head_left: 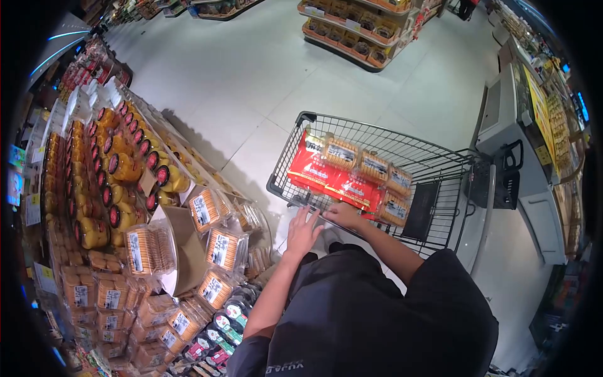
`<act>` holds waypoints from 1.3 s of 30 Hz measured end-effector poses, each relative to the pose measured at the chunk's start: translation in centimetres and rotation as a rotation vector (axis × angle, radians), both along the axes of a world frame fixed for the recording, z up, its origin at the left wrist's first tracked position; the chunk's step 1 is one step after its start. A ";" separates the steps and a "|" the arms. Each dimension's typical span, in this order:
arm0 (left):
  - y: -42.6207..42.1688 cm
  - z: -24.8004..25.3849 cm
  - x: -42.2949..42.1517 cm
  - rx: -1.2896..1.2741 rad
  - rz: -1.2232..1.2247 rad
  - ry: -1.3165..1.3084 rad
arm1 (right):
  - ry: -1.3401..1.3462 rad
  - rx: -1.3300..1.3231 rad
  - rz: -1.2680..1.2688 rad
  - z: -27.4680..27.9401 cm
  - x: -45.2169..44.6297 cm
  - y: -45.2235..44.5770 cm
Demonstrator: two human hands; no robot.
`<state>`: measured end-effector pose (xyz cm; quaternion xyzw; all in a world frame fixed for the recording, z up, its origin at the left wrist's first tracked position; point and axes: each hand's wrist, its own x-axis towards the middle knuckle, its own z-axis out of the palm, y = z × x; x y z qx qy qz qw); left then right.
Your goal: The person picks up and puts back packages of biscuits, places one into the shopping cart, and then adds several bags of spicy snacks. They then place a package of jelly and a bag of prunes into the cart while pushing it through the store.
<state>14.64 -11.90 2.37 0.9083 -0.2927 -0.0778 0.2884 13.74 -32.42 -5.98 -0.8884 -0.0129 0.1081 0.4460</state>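
Observation:
Both my hands are at the near side of a wire shopping cart (433, 151). My left hand (303, 231) is at the cart's near left corner with its fingers apart and holds nothing. To its right, my right hand (342, 215) has its fingers curled over the cart's near rim. Inside the cart lie red packages (308, 162) and several clear packs of biscuits (374, 167) with white labels. Beside my left forearm, on the display, are more biscuit packs (221, 248) and an open cardboard box (185, 251).
Jars with dark lids (125, 166) fill the display at the left. A tiered shelf (358, 31) stands beyond the cart. At the right are a white counter (509, 119) and a black basket (502, 182). A person (467, 9) is far off.

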 end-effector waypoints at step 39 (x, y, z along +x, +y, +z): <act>-0.8 0.6 -3.4 0.063 0.105 0.447 | 0.259 0.422 -0.801 -6.7 8.8 -7.0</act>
